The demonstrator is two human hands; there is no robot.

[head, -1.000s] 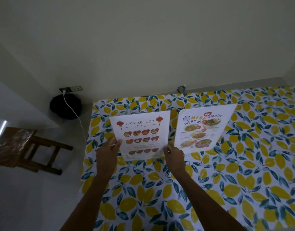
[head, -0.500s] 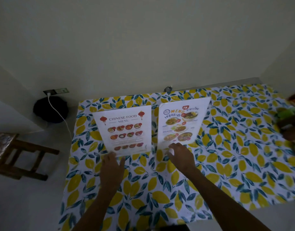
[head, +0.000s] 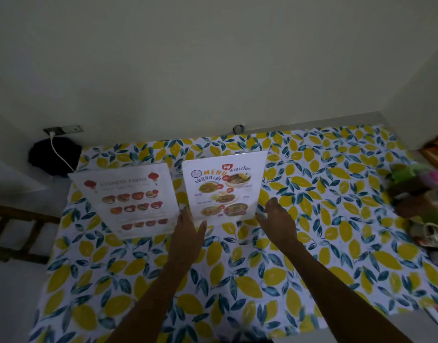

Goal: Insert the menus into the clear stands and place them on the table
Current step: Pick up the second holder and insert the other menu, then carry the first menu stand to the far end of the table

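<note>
Two menus stand upright in clear stands on the lemon-print tablecloth (head: 336,219). The Chinese food menu (head: 129,201) is on the left, leaning back. The Thai menu (head: 224,189) is at the centre. My left hand (head: 188,231) is at the Thai menu's lower left corner, fingers spread and touching its base. My right hand (head: 277,219) is at the lower right corner, fingers spread beside the stand's edge. Neither hand wraps around anything.
A wooden chair (head: 12,233) stands left of the table. A black bag (head: 52,157) with a white cable (head: 59,154) hangs at the wall behind. Colourful items (head: 420,194) crowd the table's right edge. The wall runs right behind the menus.
Both hands have moved right, from the Chinese menu to the Thai menu's two lower corners. The view has shifted, so both menus appear further left.
</note>
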